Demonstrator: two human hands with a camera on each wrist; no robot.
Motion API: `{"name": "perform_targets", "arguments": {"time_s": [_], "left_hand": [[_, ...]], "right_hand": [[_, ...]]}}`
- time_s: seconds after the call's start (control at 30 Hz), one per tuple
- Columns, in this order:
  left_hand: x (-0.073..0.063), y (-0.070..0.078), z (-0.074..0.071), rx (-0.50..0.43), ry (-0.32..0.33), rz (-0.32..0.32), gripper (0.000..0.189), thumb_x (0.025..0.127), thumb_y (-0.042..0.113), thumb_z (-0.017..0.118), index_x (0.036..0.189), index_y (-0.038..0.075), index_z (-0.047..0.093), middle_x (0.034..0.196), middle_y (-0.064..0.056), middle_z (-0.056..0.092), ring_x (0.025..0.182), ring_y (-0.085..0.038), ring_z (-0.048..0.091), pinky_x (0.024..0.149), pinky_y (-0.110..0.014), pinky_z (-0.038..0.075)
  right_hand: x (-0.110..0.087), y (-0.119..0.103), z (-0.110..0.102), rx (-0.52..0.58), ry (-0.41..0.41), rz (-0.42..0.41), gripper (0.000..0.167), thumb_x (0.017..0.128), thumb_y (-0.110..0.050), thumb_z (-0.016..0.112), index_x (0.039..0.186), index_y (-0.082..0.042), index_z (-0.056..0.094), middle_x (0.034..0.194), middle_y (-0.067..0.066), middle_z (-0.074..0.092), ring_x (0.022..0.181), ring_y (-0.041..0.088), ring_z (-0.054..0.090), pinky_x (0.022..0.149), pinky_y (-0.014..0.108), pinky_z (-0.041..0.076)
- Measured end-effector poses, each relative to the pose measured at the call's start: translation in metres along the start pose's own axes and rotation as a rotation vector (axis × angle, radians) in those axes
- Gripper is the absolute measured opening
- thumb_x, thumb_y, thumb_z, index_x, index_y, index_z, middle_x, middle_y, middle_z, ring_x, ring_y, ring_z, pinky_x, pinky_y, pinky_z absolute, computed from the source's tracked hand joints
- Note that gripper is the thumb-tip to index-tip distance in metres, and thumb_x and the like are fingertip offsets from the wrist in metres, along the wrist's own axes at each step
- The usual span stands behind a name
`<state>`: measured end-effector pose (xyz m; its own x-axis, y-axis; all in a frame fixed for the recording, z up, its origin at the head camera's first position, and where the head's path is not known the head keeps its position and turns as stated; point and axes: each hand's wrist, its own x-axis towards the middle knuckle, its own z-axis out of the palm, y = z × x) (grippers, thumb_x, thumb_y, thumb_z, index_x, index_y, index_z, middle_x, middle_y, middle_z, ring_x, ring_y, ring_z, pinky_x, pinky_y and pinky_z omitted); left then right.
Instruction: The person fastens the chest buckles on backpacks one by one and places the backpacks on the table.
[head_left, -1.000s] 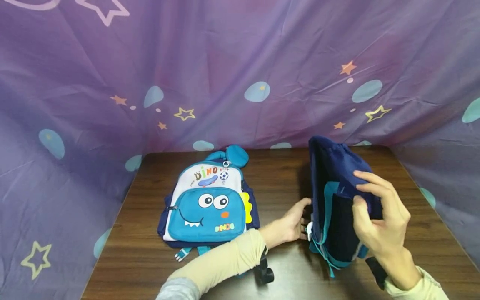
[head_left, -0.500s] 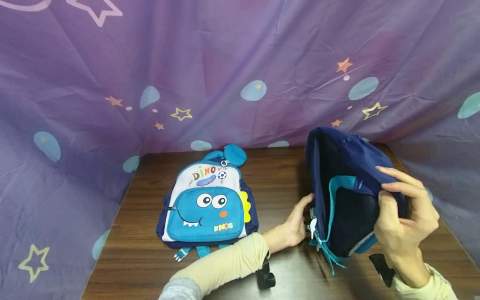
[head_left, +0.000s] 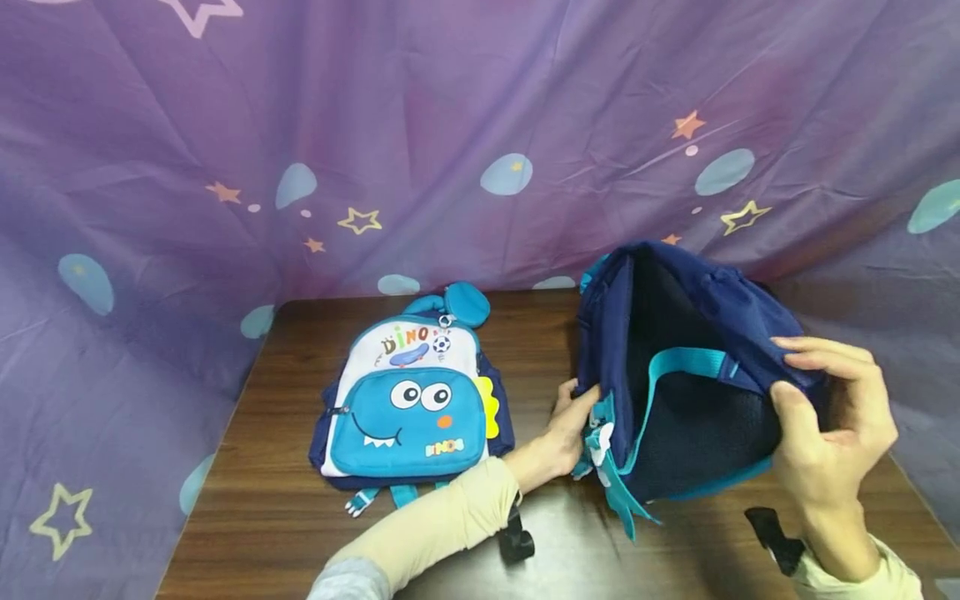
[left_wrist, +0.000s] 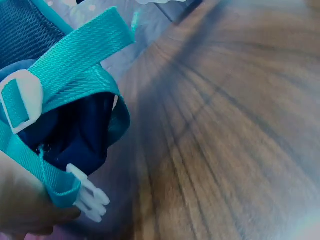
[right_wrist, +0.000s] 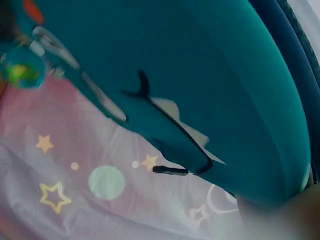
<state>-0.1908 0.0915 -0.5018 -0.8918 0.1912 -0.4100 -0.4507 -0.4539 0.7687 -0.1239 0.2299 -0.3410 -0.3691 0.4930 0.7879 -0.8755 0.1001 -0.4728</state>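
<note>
A navy backpack [head_left: 750, 304] with teal webbing straps stands tilted at the right of the table, its dark mesh back toward me in the head view. My right hand [head_left: 836, 433] grips its right side, thumb on the near face. At its lower left edge, my left hand [head_left: 555, 446] holds it beside the straps, some fingers hidden behind. The left wrist view shows a teal strap [left_wrist: 82, 47] and a white buckle prong [left_wrist: 90, 197] close to that hand. In the right wrist view, the teal front panel [right_wrist: 215, 65] carries a dinosaur mouth and a zip.
Left of the hands, a second backpack [head_left: 412, 454] lies face up, white and blue with a dinosaur face and a round teal pouch [head_left: 467, 305]. The wooden table [head_left: 262, 467] meets a purple patterned curtain [head_left: 420, 125] behind and at both sides.
The held backpack has turned, its mesh back now facing me more, and its lower left edge has shifted left. My right hand has moved right; my left hand has moved slightly left and up.
</note>
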Motion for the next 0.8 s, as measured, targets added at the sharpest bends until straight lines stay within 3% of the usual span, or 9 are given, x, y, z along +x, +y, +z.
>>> {"name": "perform_targets", "arguments": {"time_s": [0.13,0.3,0.4,0.57,0.67,0.8], "left_hand": [[-0.004,0.005,-0.003,0.071,0.07,0.064,0.059,0.079,0.028,0.08,0.128,0.02,0.048,0.11,-0.003,0.065,0.091,-0.016,0.062,0.081,-0.027,0.05],[-0.008,0.015,-0.008,0.129,0.091,0.129,0.064,0.079,0.034,0.081,0.131,0.022,0.047,0.118,-0.004,0.063,0.103,-0.018,0.06,0.093,-0.032,0.047],[-0.009,0.023,-0.012,0.156,0.101,0.172,0.061,0.081,0.038,0.079,0.132,0.02,0.049,0.119,-0.003,0.065,0.107,-0.017,0.059,0.099,-0.033,0.043],[-0.009,0.035,-0.019,0.218,0.139,0.188,0.061,0.084,0.042,0.073,0.135,0.019,0.049,0.128,-0.007,0.061,0.122,-0.023,0.053,0.11,-0.041,0.036],[-0.011,0.04,-0.022,0.258,0.16,0.172,0.06,0.083,0.03,0.067,0.138,0.017,0.047,0.133,-0.01,0.057,0.127,-0.026,0.049,0.112,-0.043,0.034],[-0.013,0.042,-0.024,0.321,0.18,0.136,0.069,0.074,0.012,0.06,0.141,0.015,0.043,0.139,-0.013,0.052,0.127,-0.028,0.047,0.11,-0.043,0.035]], "right_hand": [[-0.002,-0.002,-0.011,-0.144,-0.024,0.061,0.027,0.07,0.016,0.055,0.095,0.02,0.066,0.098,0.01,0.07,0.101,0.02,0.062,0.097,0.025,0.042],[-0.006,0.005,-0.028,-0.271,-0.06,0.116,0.037,0.07,0.016,0.052,0.104,0.018,0.067,0.11,0.01,0.07,0.114,0.024,0.058,0.106,0.027,0.038],[-0.011,0.013,-0.042,-0.235,-0.085,0.168,0.038,0.071,0.021,0.051,0.108,0.02,0.063,0.117,0.015,0.069,0.119,0.027,0.058,0.109,0.028,0.038],[-0.02,0.035,-0.07,-0.162,-0.144,0.246,0.037,0.077,0.024,0.059,0.115,0.022,0.057,0.123,0.019,0.068,0.124,0.025,0.059,0.11,0.025,0.038],[-0.03,0.049,-0.085,-0.137,-0.159,0.278,0.04,0.079,0.024,0.06,0.118,0.022,0.055,0.124,0.018,0.068,0.125,0.024,0.058,0.11,0.024,0.038],[-0.051,0.065,-0.104,-0.115,-0.132,0.355,0.044,0.079,0.025,0.058,0.123,0.02,0.054,0.125,0.014,0.068,0.124,0.019,0.059,0.106,0.019,0.04]]}}
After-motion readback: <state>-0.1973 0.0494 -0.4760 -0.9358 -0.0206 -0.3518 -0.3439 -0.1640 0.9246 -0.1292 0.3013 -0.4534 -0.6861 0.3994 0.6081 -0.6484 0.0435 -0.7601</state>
